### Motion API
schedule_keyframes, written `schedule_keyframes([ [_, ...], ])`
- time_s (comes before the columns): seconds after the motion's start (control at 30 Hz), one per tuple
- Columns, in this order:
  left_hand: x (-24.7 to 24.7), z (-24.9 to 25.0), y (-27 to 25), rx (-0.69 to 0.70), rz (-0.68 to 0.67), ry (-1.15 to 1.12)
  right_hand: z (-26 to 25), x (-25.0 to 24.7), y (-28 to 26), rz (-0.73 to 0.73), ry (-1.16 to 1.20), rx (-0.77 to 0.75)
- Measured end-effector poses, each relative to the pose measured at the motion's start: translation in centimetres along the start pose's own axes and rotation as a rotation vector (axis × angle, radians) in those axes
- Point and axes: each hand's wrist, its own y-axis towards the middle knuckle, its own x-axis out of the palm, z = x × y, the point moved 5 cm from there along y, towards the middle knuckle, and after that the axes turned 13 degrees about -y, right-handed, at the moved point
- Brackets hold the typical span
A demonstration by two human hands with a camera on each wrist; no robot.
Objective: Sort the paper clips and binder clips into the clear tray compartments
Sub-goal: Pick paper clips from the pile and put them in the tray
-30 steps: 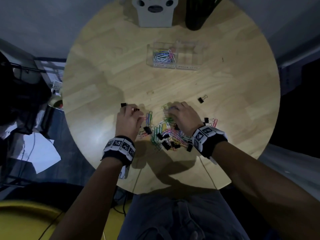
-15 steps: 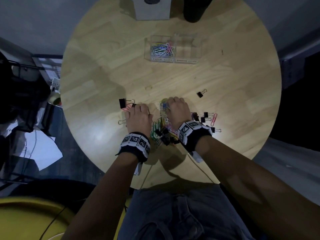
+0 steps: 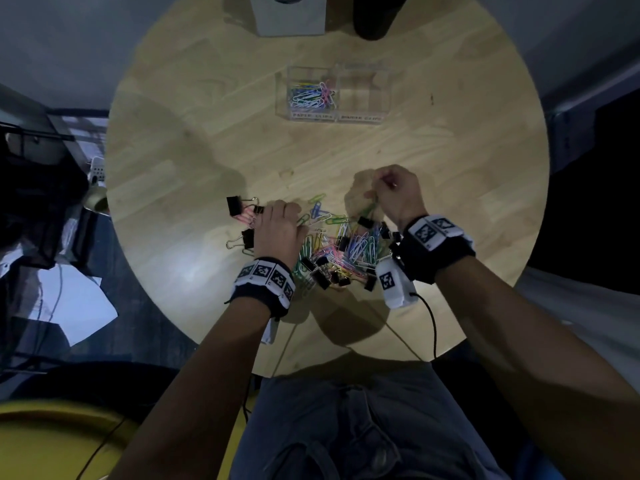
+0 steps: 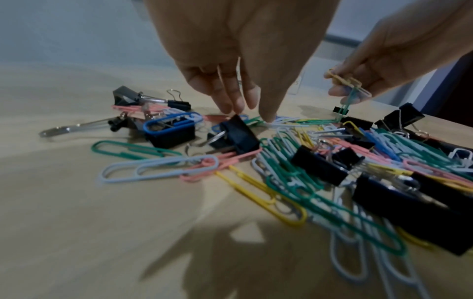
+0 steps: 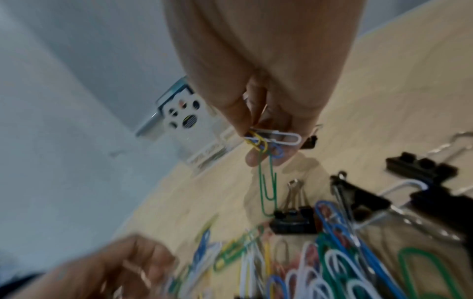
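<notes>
Blurring left hand (image 5: 107, 269), its fingers (image 4: 230, 101) hiding pile (image 3: 332, 247) clips.

You see: table (image 3: 450, 188) pale matt wood grain | paper clips (image 4: 294, 178) smooth coloured coating | binder clips (image 4: 317, 165) matt black, shiny metal handles | tray (image 3: 363, 117) clear glossy plastic

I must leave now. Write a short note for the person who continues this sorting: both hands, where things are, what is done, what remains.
Right hand pinches a few paper clips, lifted above the pile.
Left hand reaches fingers-down into the pile, holding nothing.
Clear tray: left compartment has paper clips, right looks empty.
Left: the mixed pile and stray binder clips.
</notes>
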Motion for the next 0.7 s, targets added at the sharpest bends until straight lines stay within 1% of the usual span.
schedule_keyframes([
  [0.03,0.0,-0.1,0.0,-0.022,0.000,-0.003,0.2,-0.4,0.2,0.009,0.075,0.051],
  [0.1,0.3,-0.1,0.2,-0.041,-0.025,0.010,0.1,-0.7,0.3,0.013,0.135,0.107],
  [0.23,0.8,0.6,0.9,-0.009,-0.070,0.036,-0.2,-0.4,0.1,-0.049,0.159,0.128],
  [0.3,0.4,1.0,1.1,0.007,-0.037,-0.007,-0.1,-0.4,-0.2,-0.062,0.104,0.129],
  [0.33,-0.2,1.2,1.1,0.017,-0.007,-0.044,-0.3,-0.5,-0.5,-0.067,0.018,0.085],
  [0.37,-0.7,1.3,1.2,0.021,0.018,-0.095,-0.5,-0.4,-0.8,-0.080,-0.112,0.009],
  [0.43,-1.6,1.4,1.4,0.012,0.043,-0.204,-0.7,0.5,-1.7,-0.151,-0.395,-0.180],
  [0.53,-2.0,1.2,2.1,-0.033,-0.005,-0.313,-0.4,2.2,-3.1,-0.242,-0.782,-0.385],
  [0.6,-2.2,1.0,2.7,-0.074,-0.035,-0.406,-0.7,2.8,-3.7,-0.248,-0.931,-0.458],
  [0.7,-2.1,0.7,3.6,-0.163,-0.057,-0.482,-1.3,3.8,-3.8,-0.240,-1.081,-0.491],
])
